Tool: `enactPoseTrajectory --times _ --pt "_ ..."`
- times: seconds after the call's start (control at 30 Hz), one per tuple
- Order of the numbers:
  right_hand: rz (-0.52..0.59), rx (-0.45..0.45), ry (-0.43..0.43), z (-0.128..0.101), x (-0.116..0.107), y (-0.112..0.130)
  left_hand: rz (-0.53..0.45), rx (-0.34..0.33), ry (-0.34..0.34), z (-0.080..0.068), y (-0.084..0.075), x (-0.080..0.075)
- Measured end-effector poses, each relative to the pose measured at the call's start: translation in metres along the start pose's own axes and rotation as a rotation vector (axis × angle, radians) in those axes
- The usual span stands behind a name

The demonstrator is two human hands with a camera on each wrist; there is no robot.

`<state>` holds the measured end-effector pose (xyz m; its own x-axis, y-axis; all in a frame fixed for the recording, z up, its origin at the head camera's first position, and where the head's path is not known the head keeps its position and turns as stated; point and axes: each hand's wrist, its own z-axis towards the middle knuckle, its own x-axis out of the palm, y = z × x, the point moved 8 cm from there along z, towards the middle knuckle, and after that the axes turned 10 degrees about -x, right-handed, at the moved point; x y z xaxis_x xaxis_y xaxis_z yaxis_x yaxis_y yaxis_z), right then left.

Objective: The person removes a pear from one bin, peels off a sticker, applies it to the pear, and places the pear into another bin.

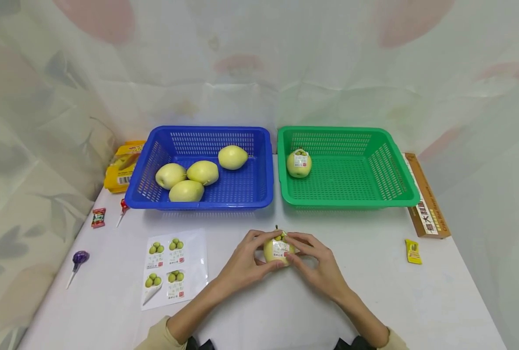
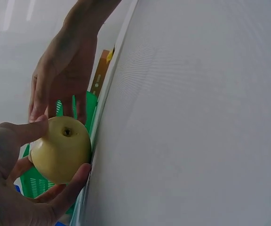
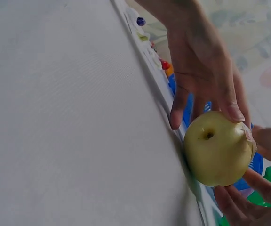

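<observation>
While both hands grip the pear (image 1: 278, 250) on the bench (image 1: 373, 291), left fingers (image 1: 259, 239) curl at 9 o'clock, right fingers (image 1: 300, 241) at 3 o'clock, stem up.

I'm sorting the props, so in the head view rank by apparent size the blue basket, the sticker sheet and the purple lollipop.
1. Blue basket, clearly largest.
2. Sticker sheet.
3. Purple lollipop, smallest.
The sheet and lollipop lie nearer the camera, yet the order is plain.

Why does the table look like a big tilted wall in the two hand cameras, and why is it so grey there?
In the head view the table lies flat and evenly lit, edges slightly bowed. In the left wrist view the camera sits low and sideways, so the table fills the frame steeply; the apple is sharp, the background hazy. In the right wrist view the same tilt, dim light and a soft shadow under the apple.
</observation>
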<state>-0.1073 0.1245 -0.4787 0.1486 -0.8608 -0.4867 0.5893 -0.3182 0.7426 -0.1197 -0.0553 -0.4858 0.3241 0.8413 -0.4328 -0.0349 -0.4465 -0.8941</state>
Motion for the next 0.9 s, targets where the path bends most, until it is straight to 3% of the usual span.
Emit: enactPoseTrajectory --times 0.2,0.33,0.67,0.8,0.9 --pt "0.118 0.113 -0.007 0.0 0.002 -0.008 -0.058 -0.005 0.048 0.0 0.001 0.001" --pt "0.152 0.112 0.003 -0.001 0.003 -0.008 -0.078 0.002 0.04 0.001 0.0 0.0" --pt "-0.005 -0.12 0.046 -0.002 0.006 0.005 0.022 0.062 -0.05 0.002 -0.005 -0.008" --pt "-0.056 -0.104 0.103 -0.002 0.011 0.004 0.024 0.05 -0.045 0.004 -0.002 -0.009" --pt "-0.078 -0.032 0.14 -0.001 0.013 0.0 0.027 0.045 -0.047 0.004 0.0 -0.008"
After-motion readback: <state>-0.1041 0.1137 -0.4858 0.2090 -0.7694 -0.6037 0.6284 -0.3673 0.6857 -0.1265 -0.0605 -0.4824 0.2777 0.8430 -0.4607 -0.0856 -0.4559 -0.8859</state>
